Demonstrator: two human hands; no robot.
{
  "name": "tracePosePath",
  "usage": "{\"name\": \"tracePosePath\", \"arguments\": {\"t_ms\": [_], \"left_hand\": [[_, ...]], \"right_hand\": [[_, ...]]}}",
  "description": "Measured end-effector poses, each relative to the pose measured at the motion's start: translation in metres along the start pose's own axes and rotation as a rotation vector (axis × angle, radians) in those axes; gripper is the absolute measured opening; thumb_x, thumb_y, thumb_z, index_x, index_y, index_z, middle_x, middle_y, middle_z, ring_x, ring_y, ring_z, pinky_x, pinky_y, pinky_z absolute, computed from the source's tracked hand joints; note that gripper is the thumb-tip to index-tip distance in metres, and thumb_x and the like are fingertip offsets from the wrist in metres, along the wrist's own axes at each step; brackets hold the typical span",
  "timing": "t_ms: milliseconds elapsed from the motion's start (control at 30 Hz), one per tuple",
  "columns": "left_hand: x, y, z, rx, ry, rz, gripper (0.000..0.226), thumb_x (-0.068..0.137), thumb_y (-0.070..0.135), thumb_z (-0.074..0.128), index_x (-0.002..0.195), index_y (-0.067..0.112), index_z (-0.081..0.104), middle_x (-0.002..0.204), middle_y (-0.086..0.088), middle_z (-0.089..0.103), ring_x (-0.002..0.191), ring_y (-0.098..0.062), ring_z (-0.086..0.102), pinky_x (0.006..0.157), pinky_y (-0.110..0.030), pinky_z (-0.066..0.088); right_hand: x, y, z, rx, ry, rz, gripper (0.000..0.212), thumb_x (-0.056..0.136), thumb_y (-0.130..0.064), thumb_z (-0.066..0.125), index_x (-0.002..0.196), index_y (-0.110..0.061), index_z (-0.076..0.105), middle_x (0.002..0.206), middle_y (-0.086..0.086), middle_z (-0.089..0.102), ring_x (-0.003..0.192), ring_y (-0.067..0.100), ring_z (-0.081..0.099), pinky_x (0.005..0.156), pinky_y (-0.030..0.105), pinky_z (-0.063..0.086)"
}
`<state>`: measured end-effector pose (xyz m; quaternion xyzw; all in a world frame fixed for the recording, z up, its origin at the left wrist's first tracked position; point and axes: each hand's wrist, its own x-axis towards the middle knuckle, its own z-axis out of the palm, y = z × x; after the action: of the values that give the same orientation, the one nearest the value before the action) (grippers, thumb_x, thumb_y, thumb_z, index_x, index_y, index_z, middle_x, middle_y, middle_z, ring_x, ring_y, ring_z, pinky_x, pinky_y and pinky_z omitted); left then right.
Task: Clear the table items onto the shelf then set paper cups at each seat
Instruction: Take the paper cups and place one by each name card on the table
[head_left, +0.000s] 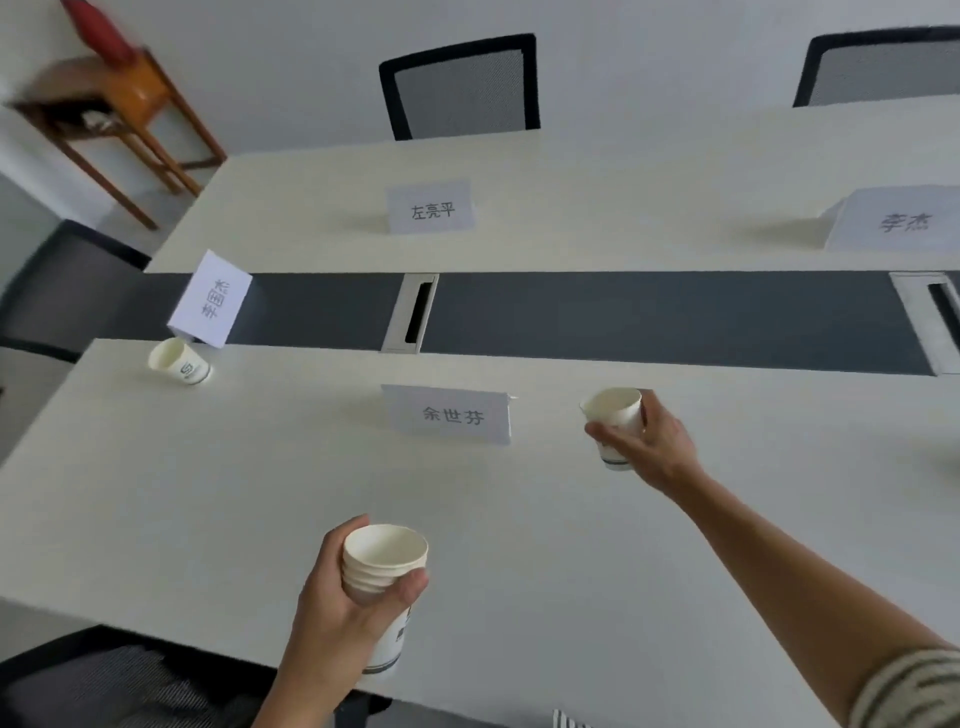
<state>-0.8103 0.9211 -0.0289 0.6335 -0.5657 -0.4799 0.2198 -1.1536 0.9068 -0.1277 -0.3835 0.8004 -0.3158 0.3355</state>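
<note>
My left hand grips a stack of several nested white paper cups near the front edge of the long pale table. My right hand holds a single paper cup upright, at or just above the tabletop, to the right of the nearest name card. Another paper cup stands at the table's left end beside a tilted name card.
Two more name cards stand on the far side. A dark strip with cable hatches runs down the middle. Black mesh chairs line the far side; a wooden shelf stand is at the back left.
</note>
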Motion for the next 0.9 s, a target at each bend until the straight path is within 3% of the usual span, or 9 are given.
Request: {"name": "tracePosePath", "arguments": {"t_ms": [133,267,600,700,800,900], "left_hand": [[0.013,0.009,0.013,0.007,0.069,-0.061,0.083,0.040,0.057,0.078,0.116,0.036,0.053,0.106,0.003,0.066,0.089,0.005,0.063,0.076,-0.018,0.046],[0.015,0.010,0.023,0.011,0.100,-0.135,0.083,0.038,0.055,0.080,0.115,0.039,0.053,0.105,0.002,0.067,0.088,0.002,0.064,0.076,-0.019,0.046],[0.009,0.001,0.031,0.025,0.144,-0.214,0.081,0.033,0.056,0.081,0.109,0.042,0.053,0.107,0.005,0.066,0.089,0.004,0.063,0.075,-0.018,0.047],[0.010,0.005,0.029,0.034,0.125,-0.177,0.090,0.029,0.061,0.083,0.111,0.042,0.052,0.106,0.005,0.066,0.095,-0.005,0.065,0.077,-0.019,0.047],[0.008,0.008,0.025,0.039,0.114,-0.116,0.081,0.036,0.058,0.081,0.109,0.041,0.050,0.102,0.005,0.066,0.090,0.000,0.064,0.075,-0.020,0.048],[0.004,0.008,0.018,0.043,0.088,-0.046,0.075,0.038,0.056,0.081,0.105,0.036,0.054,0.101,0.015,0.067,0.087,-0.001,0.065,0.074,-0.023,0.051]], "right_hand": [[0.066,0.000,0.023,0.122,0.015,0.016,0.069,0.069,-0.039,0.080,0.126,-0.021,0.046,0.106,-0.003,0.060,0.101,0.024,0.058,0.079,0.034,0.047],[0.100,0.011,0.039,0.156,0.028,0.007,0.071,0.067,-0.028,0.083,0.126,-0.019,0.044,0.109,-0.004,0.057,0.099,0.020,0.052,0.077,0.030,0.040],[0.113,0.032,0.053,0.033,0.030,0.049,0.070,0.069,-0.033,0.080,0.126,-0.021,0.042,0.115,0.005,0.064,0.106,0.031,0.058,0.076,0.032,0.043],[0.108,0.033,0.049,-0.052,-0.009,0.027,0.077,0.068,-0.033,0.082,0.131,-0.018,0.041,0.122,0.007,0.061,0.111,0.033,0.056,0.082,0.036,0.045],[0.099,0.036,0.039,-0.093,-0.052,-0.014,0.086,0.066,-0.031,0.083,0.138,-0.021,0.038,0.136,0.001,0.053,0.123,0.027,0.050,0.093,0.039,0.045],[0.081,0.040,0.026,-0.148,-0.021,0.036,0.079,0.072,-0.033,0.078,0.140,-0.018,0.040,0.137,0.005,0.054,0.124,0.024,0.051,0.097,0.039,0.046]]}}
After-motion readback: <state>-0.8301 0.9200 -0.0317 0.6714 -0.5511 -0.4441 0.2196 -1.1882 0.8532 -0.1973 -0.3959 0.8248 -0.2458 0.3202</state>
